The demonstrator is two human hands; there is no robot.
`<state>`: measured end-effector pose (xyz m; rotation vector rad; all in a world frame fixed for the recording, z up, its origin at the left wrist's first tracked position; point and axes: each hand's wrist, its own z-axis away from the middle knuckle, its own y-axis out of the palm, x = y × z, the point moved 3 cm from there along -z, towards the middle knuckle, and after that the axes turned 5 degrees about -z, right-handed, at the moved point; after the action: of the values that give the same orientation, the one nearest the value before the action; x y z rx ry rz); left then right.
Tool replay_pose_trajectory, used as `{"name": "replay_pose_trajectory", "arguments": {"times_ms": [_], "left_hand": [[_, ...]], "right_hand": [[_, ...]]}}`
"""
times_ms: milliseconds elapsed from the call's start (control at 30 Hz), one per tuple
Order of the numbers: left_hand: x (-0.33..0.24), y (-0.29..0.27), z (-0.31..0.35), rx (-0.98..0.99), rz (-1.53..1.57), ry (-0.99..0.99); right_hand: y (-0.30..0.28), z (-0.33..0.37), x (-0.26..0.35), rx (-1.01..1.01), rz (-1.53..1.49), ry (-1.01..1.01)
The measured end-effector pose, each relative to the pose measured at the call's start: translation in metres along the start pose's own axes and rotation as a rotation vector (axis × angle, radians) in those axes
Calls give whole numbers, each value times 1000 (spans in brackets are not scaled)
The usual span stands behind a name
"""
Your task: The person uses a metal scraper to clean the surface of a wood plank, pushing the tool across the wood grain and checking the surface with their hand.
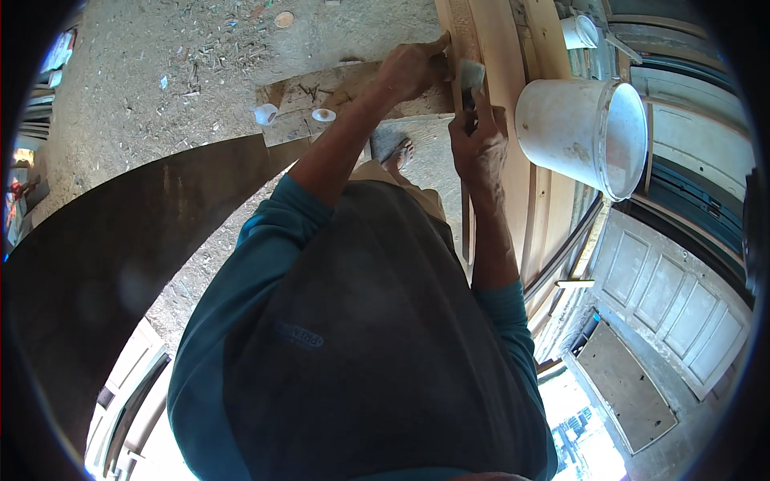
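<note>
My right hand [480, 143] is closed around the dark handle of a scraper [472, 75]. Its flat, pale blade points away from me and lies against a long, narrow wooden plank [460, 24]. Farther up the same plank, my left hand [411, 74] grips the left edge with bent fingers, one of them reaching onto the wood. Some of the left fingertips are hidden behind the plank's side. Just right of it runs a wider pale board [504, 48], side by side with the plank.
A large white bucket [561, 132] lies tipped beside the boards, near my right hand. Beyond it is a smaller white bucket [579, 32]. A curved dark sheet [152, 216] spans the left. Debris litters the floor [176, 80]. A panelled door [666, 280] leans at right.
</note>
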<state>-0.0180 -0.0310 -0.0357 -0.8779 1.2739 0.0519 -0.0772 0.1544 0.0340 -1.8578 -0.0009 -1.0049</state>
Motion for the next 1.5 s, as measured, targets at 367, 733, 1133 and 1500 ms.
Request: {"name": "replay_pose_trajectory", "arguments": {"times_ms": [367, 733, 1133, 1500], "left_hand": [[3, 4, -1, -31, -23, 53], [5, 7, 3, -119, -168, 109], [14, 12, -5, 51, -154, 13], [29, 20, -10, -80, -105, 160]], "right_hand": [[-3, -4, -3, 20, 62, -82], [-55, 76, -10, 151, -9, 28], [-65, 176, -34, 87, 335, 203], [-50, 193, -35, 118, 429, -1]]}}
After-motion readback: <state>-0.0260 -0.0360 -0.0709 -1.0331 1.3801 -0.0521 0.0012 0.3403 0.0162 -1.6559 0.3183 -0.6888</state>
